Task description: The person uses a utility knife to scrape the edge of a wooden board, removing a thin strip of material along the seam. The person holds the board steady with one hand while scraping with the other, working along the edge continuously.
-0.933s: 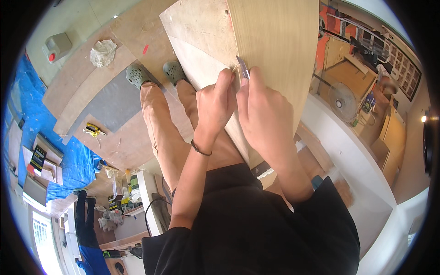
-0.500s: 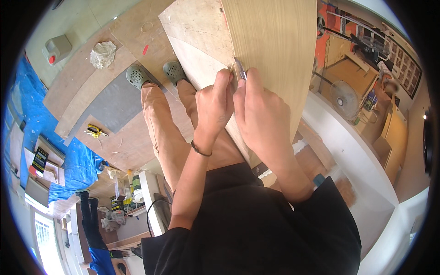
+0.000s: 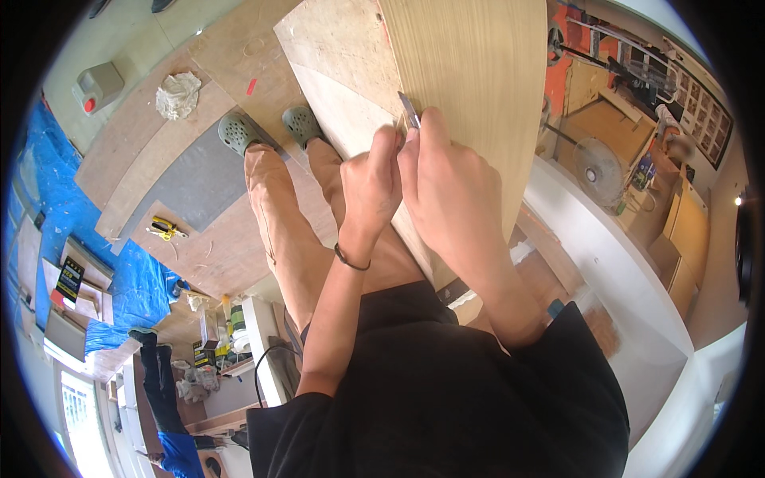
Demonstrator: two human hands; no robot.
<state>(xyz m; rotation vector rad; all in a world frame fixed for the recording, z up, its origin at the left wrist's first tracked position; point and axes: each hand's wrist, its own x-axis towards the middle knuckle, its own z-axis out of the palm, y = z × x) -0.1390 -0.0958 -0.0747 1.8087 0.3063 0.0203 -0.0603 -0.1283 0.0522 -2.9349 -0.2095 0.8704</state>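
Note:
My right hand (image 3: pixel 446 183) is closed on a silver-coloured knife (image 3: pixel 408 108), its tip at the seam between a yellow wood-grain face (image 3: pixel 470 56) and a paler, scuffed plywood face (image 3: pixel 335 56) of a large board piece. My left hand (image 3: pixel 370 175), wearing a dark wristband, is pinched beside it at the same edge, against what looks like a thin pale strip (image 3: pixel 401 125), mostly hidden by fingers. The two hands nearly touch.
My clog-shod feet stand on floor boards (image 3: pixel 143 143) with yellow-handled pliers (image 3: pixel 166 228), a white rag (image 3: pixel 177 95) and a jug (image 3: pixel 97 86). Blue sheeting (image 3: pixel 40 207) lies left. Another person (image 3: pixel 171 446) is at lower left, two feet at top left. A fan (image 3: pixel 596 171) stands right.
My right hand and the knife have shifted slightly up and left along the edge; my left hand moved a little with them. Two feet now show at the top left.

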